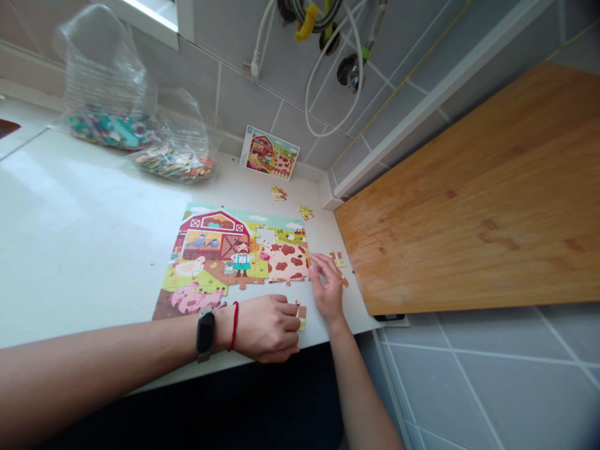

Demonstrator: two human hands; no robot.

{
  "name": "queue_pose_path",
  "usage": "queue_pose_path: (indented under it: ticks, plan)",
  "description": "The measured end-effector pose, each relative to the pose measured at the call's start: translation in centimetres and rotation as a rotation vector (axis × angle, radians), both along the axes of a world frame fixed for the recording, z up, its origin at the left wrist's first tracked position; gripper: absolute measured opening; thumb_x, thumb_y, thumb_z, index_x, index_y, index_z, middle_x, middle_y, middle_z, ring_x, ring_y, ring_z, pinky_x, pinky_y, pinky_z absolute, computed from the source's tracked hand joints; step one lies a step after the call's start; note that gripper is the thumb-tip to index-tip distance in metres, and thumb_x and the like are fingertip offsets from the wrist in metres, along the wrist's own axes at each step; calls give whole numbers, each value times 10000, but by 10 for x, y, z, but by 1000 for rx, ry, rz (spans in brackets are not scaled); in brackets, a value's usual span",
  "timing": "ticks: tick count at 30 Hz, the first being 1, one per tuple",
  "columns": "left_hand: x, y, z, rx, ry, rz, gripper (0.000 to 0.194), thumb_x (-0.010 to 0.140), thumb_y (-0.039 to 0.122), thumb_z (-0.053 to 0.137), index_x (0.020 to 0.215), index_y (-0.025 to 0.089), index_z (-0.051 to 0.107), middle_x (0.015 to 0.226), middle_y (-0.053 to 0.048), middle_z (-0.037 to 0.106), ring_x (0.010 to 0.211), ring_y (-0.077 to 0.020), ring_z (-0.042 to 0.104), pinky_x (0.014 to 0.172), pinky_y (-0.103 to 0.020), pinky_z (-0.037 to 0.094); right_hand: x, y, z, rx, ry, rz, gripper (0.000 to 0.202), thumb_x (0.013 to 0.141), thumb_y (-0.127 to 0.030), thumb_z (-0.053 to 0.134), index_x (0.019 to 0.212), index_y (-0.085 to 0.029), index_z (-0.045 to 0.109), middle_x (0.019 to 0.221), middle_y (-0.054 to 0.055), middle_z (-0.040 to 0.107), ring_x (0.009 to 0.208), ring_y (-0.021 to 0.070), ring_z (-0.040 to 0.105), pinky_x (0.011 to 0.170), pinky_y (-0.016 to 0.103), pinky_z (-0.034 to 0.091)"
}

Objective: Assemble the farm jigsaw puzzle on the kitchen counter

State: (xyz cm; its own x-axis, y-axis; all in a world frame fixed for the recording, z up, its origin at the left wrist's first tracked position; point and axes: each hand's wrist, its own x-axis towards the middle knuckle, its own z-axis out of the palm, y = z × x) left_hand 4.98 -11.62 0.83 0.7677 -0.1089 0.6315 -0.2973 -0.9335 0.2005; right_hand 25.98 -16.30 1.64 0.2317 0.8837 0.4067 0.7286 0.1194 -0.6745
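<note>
On the counter (94,250), the right hand (330,297) seems to be fitting the side of the puzzle (241,259), which calls for lining up bumps; I can't tell if its grip pinches anything, and the left hand (269,328) curls beside a loose piece (302,317).

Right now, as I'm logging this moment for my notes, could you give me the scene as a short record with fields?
Puzzle: farm picture, partly assembled; gap near the top, uneven lower edge
Left hand: curled, beside a loose piece; grip unclear
Right hand: fingers at the puzzle's right edge
Picture card: behind the puzzle, showing the farm
Clear bags: two, at the back left, holding colorful pieces
</note>
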Motion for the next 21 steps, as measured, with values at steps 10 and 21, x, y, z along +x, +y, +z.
queue_pose_path:
  ticks: [10, 21]
  plan:
    - [0, 0, 1, -5, -7, -9, 283, 964, 278, 675, 715, 221, 553, 763, -31, 649, 750, -201, 590, 666, -389, 414, 9, 1, -4, 96, 255, -183, 280, 994, -417, 630, 1004, -189, 793, 1067, 114, 744, 1051, 244, 683, 945, 405, 572]
    - [0, 1, 2, -2, -11, -8, 276, 966, 271, 671, 719, 215, 561, 771, -27, 649, 754, -194, 590, 677, -386, 415, 7, 2, -1, 120, 237, -163, 249, 983, -381, 636, 953, -188, 790, 1004, 112, 756, 1008, 239, 700, 889, 384, 585]
